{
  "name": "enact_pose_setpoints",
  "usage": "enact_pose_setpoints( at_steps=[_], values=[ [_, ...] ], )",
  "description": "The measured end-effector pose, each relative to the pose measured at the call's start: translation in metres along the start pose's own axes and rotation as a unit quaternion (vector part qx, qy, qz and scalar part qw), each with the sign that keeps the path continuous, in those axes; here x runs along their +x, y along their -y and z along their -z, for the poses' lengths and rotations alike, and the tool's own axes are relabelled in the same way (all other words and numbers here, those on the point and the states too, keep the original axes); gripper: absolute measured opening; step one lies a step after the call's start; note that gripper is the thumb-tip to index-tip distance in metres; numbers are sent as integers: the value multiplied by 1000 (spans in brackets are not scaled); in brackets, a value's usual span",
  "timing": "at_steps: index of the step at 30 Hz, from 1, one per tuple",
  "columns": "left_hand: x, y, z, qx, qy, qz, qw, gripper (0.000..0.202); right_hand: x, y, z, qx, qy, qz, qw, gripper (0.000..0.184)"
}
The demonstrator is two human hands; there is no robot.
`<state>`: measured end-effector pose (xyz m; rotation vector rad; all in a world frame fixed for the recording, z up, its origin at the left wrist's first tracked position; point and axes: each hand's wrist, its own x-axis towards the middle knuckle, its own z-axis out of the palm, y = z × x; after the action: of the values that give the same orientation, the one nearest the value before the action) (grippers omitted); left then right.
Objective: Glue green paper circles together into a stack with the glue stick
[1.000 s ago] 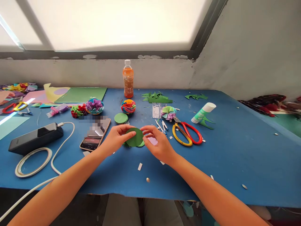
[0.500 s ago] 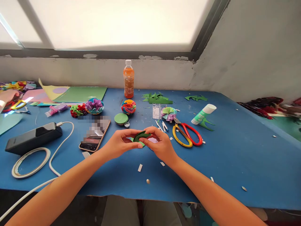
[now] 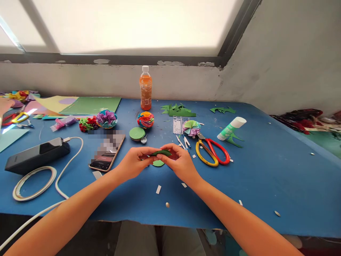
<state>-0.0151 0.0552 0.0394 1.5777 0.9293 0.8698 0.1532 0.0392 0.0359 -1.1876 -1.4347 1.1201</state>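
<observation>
Between both hands, a piece of dark green paper (image 3: 163, 153) is pinched just above the table. My left hand (image 3: 137, 161) grips its left end with thumb and fingers. On the other end my right hand (image 3: 179, 161) presses thumb against fingers. Below the hands lies a light green paper circle (image 3: 158, 163), partly covered by them. Behind my left hand is a stack of green paper circles (image 3: 137, 133), with a small round metallic item (image 3: 144, 140) beside it. Scissors (image 3: 211, 151) with one yellow and one red handle lie to the right of my right hand.
On the blue table (image 3: 266, 170) are a phone (image 3: 108, 153), a black power bank (image 3: 37, 154) with a white cable, a tape roll (image 3: 34, 183), a glue stick (image 3: 231, 128), a drink bottle (image 3: 145, 89), ruffled paper balls (image 3: 145, 120) and green scraps (image 3: 178, 109).
The green paper, curled up with its face showing before, is now flatter and seen nearly edge-on. More of the light green circle below shows. The hands stay in about the same place.
</observation>
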Motion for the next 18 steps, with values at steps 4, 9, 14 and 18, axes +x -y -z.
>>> enact_pose_setpoints(
  at_steps=[4,9,14,18],
  values=[
    [0,3,1,23,-12,-30,999,28,1,-1,4,-47,26,9,999,25],
    [2,8,1,75,-16,-92,993,26,1,1,9,-163,12,54,985,22],
    [4,9,3,119,-12,-157,980,25,2,4,12,-233,35,104,966,19],
    [5,9,1,124,0,-133,983,25,2,1,11,-281,42,125,951,23]
  ],
)
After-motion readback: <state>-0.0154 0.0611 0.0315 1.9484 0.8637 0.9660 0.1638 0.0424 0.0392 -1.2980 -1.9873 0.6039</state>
